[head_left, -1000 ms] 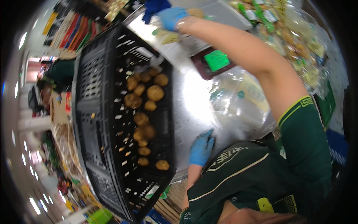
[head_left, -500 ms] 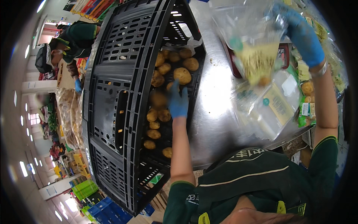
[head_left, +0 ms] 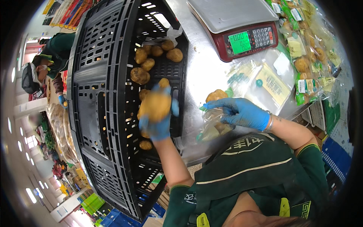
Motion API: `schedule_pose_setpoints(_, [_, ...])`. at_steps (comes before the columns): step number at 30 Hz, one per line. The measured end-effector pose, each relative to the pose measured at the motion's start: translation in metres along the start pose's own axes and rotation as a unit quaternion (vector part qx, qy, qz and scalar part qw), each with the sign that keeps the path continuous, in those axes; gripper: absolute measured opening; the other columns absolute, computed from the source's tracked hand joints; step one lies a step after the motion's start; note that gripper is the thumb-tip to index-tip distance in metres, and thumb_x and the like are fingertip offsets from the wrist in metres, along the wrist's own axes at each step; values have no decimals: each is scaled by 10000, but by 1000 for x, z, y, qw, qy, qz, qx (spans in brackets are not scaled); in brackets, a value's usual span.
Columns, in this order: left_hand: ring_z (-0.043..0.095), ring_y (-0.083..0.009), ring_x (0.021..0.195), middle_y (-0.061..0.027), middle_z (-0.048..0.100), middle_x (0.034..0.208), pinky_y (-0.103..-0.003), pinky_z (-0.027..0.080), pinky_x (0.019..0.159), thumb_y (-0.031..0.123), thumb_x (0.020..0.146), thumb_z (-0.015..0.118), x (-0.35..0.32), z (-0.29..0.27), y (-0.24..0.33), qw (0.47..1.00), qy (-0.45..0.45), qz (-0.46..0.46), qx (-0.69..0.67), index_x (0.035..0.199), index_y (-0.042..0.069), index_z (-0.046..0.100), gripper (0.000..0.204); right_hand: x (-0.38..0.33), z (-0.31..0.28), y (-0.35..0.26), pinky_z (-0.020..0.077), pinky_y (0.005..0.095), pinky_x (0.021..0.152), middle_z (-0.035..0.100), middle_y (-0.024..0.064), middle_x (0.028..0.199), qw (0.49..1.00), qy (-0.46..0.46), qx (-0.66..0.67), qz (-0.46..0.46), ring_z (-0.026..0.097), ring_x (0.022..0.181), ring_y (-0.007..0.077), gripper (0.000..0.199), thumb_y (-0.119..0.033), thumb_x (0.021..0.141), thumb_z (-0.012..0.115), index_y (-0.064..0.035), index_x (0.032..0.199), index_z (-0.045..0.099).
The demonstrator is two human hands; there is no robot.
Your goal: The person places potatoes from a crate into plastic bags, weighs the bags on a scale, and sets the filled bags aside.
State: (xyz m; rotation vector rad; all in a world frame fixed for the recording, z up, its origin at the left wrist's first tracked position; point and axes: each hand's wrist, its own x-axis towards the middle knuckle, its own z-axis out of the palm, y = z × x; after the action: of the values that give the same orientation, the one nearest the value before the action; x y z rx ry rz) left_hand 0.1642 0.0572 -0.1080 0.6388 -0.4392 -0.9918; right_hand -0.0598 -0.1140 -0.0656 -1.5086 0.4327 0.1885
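Over the black crate [head_left: 133, 113], my left hand [head_left: 159, 128], in a blue glove, is closed round a large potato [head_left: 155, 105] that motion blurs; whether it holds more than one I cannot tell. Loose potatoes [head_left: 140, 75] lie in the crate beyond and around that hand. At the table's near edge, my right hand [head_left: 244, 114], gloved too, pinches a clear plastic bag [head_left: 210, 126]. A potato [head_left: 216, 95] shows at the bag's far end, by the fingertips; whether it lies inside is unclear.
A red scale [head_left: 223, 38] with a metal pan and lit green display stands at the back. Flat clear bags [head_left: 270, 87] lie before it on the metal table [head_left: 202, 75]. Filled potato packs [head_left: 302, 64] crowd the right side. Another person [head_left: 56, 53] is beyond the crate.
My right hand has come down from the back right to the near edge with a bag. My left hand has closed on a potato and lifted it. The scale is now uncovered.
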Motion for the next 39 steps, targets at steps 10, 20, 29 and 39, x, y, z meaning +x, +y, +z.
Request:
schedule_pose_setpoints(10, [550, -262, 1171, -153, 531, 1289, -373, 443, 996, 341, 778, 697, -133, 62, -73, 948, 80, -177, 254, 1355, 25, 418, 715, -36, 61, 5, 527, 396, 681, 668, 158, 835, 985, -3, -170, -17, 674, 752, 309, 559, -122, 849, 581, -255, 1382, 481])
schedule_pose_setpoints(20, [634, -408, 764, -241, 647, 969, -461, 522, 703, 352, 895, 589, -98, 128, -59, 604, 94, -119, 782, 1441, 57, 282, 692, -49, 33, -17, 505, 254, 710, 667, -11, 1088, 991, 81, 72, -77, 573, 749, 66, 459, -89, 889, 555, -52, 1345, 517])
schedule_pose_setpoints(29, [600, -398, 934, -206, 646, 991, -454, 493, 825, 120, 812, 555, -141, 55, -72, 569, -40, -91, 816, 1211, 33, 572, 408, -36, 68, 63, 498, 427, 644, 627, 164, 742, 978, -44, -199, -38, 632, 639, 333, 547, -290, 917, 526, -328, 1442, 377])
schedule_pose_setpoints(39, [557, -221, 1089, -150, 571, 1231, -358, 463, 895, 77, 881, 532, -152, -30, -123, 777, 196, -138, 582, 1409, 37, 394, 547, -3, 101, 57, 530, 395, 672, 675, 124, 1006, 948, -124, -226, -185, 656, 744, 324, 549, -320, 901, 573, -300, 1424, 410])
